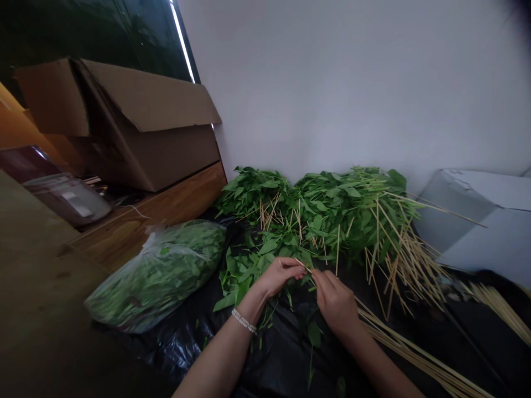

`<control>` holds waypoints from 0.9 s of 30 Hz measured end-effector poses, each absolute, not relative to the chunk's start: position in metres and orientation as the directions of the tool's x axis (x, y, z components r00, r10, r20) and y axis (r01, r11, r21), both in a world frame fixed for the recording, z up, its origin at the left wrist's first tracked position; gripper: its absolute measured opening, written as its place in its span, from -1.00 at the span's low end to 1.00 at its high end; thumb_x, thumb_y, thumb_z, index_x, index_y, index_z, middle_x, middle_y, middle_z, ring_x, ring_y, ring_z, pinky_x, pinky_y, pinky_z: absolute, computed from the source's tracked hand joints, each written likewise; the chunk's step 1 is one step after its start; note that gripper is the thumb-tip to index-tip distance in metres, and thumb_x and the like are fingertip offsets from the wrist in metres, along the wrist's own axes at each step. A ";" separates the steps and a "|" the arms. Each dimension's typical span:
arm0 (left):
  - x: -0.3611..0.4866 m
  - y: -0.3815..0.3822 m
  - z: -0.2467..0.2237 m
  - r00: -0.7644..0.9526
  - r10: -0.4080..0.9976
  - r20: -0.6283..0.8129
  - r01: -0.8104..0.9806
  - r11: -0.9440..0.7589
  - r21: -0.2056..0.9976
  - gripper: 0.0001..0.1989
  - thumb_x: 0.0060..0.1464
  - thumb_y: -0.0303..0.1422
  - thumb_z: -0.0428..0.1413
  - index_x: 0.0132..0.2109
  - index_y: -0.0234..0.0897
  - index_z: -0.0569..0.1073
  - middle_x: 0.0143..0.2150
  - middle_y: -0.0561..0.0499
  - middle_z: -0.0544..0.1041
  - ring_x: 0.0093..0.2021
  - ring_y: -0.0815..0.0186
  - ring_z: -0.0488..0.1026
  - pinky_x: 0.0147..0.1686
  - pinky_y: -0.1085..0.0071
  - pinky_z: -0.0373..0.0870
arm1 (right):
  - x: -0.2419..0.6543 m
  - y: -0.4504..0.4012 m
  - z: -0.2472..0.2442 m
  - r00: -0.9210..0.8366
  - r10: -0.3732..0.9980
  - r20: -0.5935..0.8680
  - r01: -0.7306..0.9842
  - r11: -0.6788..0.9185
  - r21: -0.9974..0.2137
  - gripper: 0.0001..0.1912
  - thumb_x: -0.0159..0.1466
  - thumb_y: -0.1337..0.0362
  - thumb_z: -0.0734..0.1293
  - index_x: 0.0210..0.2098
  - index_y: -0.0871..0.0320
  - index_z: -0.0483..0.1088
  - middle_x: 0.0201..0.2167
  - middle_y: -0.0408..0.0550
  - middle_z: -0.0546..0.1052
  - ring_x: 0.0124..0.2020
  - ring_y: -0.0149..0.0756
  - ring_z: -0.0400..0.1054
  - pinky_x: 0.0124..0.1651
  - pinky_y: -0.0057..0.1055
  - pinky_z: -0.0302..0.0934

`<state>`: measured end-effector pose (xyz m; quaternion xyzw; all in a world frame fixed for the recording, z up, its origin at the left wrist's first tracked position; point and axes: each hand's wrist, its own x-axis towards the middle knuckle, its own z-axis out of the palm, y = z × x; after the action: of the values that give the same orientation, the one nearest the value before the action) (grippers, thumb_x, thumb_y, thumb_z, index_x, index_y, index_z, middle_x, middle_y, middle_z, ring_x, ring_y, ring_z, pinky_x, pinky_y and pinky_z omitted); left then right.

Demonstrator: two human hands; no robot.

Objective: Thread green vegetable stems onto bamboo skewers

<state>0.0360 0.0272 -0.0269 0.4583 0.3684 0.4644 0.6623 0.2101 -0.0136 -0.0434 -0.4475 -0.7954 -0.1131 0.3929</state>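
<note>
Close together in the lower middle, both my hands have their fingers pinched on a thin pale stick [304, 266]. My left hand [282, 273] wears a beaded bracelet at the wrist and grips the stick's upper-left part with thumb and fingertips. My right hand [337, 301] closes on its other end; the fingers cover how far it runs. Just beyond my left hand lie loose leafy green stems [253, 271]. Some leaves [314, 333] rest on the black plastic sheet [282, 365] below. Long thin sticks [409, 351] extend under my right forearm.
Leafy greens [340, 193] with sticks among them are heaped against the wall. More sticks [418, 265] lean at the right, near a white box [485, 221]. A clear bag of leaves [166, 276] lies left, below a cardboard box [153, 149] on a wooden surface [136, 226].
</note>
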 end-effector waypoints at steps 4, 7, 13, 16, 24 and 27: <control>0.039 0.026 -0.026 0.309 0.950 -0.046 -0.238 0.124 0.963 -0.69 -0.21 -0.23 0.38 -0.33 -0.37 0.63 -0.47 0.01 0.54 -0.45 0.43 0.36 -0.34 0.48 0.29 | 0.209 -0.011 -0.043 -0.290 0.639 0.713 0.797 0.573 -0.189 -0.73 0.42 0.33 0.10 -0.08 0.21 0.41 -0.39 -0.05 0.48 -0.34 -0.33 0.40 -0.24 -0.44 0.22; 0.036 0.028 -0.022 0.216 0.976 -0.022 -0.298 0.087 0.950 -0.70 -0.21 -0.23 0.38 -0.34 -0.36 0.63 -0.43 -0.01 0.57 -0.46 0.45 0.36 -0.34 0.49 0.29 | 0.210 -0.010 -0.042 -0.295 0.647 0.703 0.823 0.545 -0.156 -0.73 0.42 0.29 0.12 -0.06 0.22 0.40 -0.39 -0.05 0.49 -0.34 -0.32 0.42 -0.24 -0.43 0.22; 0.035 0.030 -0.025 0.195 0.981 -0.014 -0.287 0.070 0.955 -0.68 -0.22 -0.22 0.38 -0.33 -0.37 0.62 -0.43 -0.03 0.57 -0.46 0.43 0.38 -0.34 0.48 0.30 | 0.210 -0.010 -0.047 -0.290 0.658 0.695 0.820 0.545 -0.173 -0.71 0.42 0.32 0.09 -0.10 0.22 0.42 -0.41 -0.06 0.50 -0.36 -0.35 0.43 -0.27 -0.47 0.23; 0.038 0.030 -0.030 0.221 0.975 -0.009 -0.242 0.064 0.968 -0.65 -0.21 -0.19 0.38 -0.30 -0.37 0.62 -0.42 -0.03 0.57 -0.42 0.39 0.41 -0.30 0.44 0.32 | 0.213 -0.008 -0.046 -0.285 0.660 0.695 0.823 0.540 -0.176 -0.70 0.42 0.32 0.09 -0.10 0.21 0.43 -0.40 -0.05 0.51 -0.36 -0.36 0.44 -0.27 -0.48 0.23; 0.043 0.026 -0.028 0.248 0.928 0.277 0.231 -0.334 0.914 -0.72 0.14 -0.19 0.12 -0.24 -0.30 0.60 -0.26 -0.06 0.55 -0.22 0.24 0.43 -0.15 0.35 0.33 | 0.245 0.006 -0.022 0.121 0.641 0.758 0.805 0.384 -0.453 -0.65 0.41 0.22 0.09 -0.05 0.23 0.43 -0.31 0.03 0.57 -0.35 -0.31 0.45 -0.24 -0.43 0.27; 0.047 0.019 -0.029 0.430 0.829 0.358 0.412 -0.533 0.739 -0.76 0.20 -0.35 0.04 -0.06 -0.18 0.57 -0.05 -0.08 0.52 -0.03 0.19 0.41 0.05 0.26 0.25 | 0.247 0.006 -0.018 0.202 0.660 0.724 0.751 0.370 -0.547 -0.62 0.40 0.15 0.09 -0.06 0.22 0.43 -0.38 0.01 0.57 -0.41 -0.31 0.45 -0.27 -0.41 0.28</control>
<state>0.0474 0.0192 -0.0286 0.7957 0.3898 0.3649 0.2858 0.2473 0.0055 -0.0175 -0.5598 -0.6303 -0.0427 0.5362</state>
